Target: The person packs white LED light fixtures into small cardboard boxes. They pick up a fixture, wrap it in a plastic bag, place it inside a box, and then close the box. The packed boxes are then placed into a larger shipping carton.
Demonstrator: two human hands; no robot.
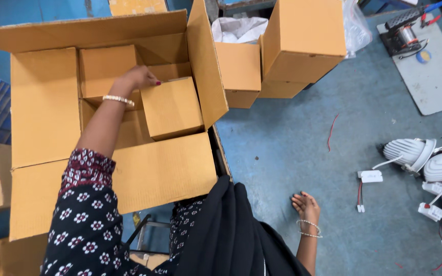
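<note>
While both hands point(138, 77) work, three small boxes point(172, 107) inside, two outside point(303, 38).

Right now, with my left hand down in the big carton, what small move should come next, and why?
Probably push the small box down flat. The left hand rests on its top edge, and it sits tilted among the other small boxes inside the big carton, not yet level.

We see the large open corrugated cardboard carton point(42, 107) at ten o'clock, small square cardboard boxes point(172, 107) inside it (one under the left hand point(138, 77)); ribbed white plastic lamp housings point(425, 161) lie at three o'clock on the grey-blue worktable point(292, 148).
</note>
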